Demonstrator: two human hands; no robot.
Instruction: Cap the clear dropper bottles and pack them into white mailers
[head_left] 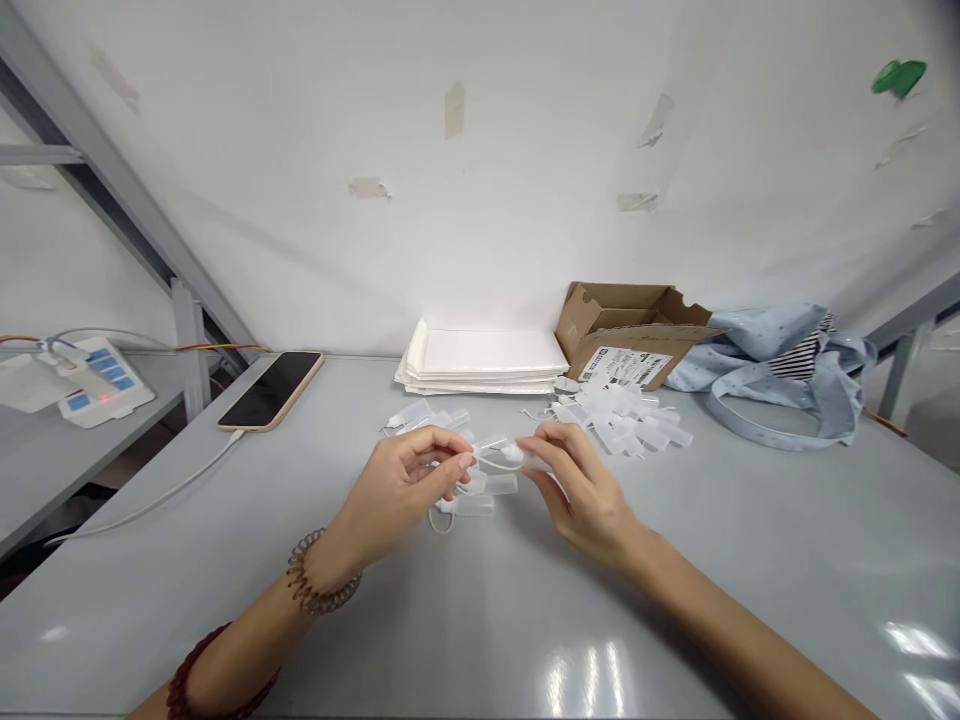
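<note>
In front of me, my right hand (574,480) grips a small translucent needle-tip bottle (532,460), lying sideways with its fine metal needle toward the left. A thin white strap curves from the bottle's white neck to my left hand (412,475). Thumb and fingers of that hand are pinched at the strap's far end; the cap there is mostly hidden. Several similar bottles (474,505) lie loosely under and behind my left hand. Beyond my right hand is a larger heap of such bottles (637,425).
White padded envelopes (487,355) are stacked by the wall, beside an open cardboard box (637,315) with a label. Light blue fabric (780,370) lies at the right. A phone (271,390) on a charging cable (172,490) rests at the left, near a power strip (105,380).
</note>
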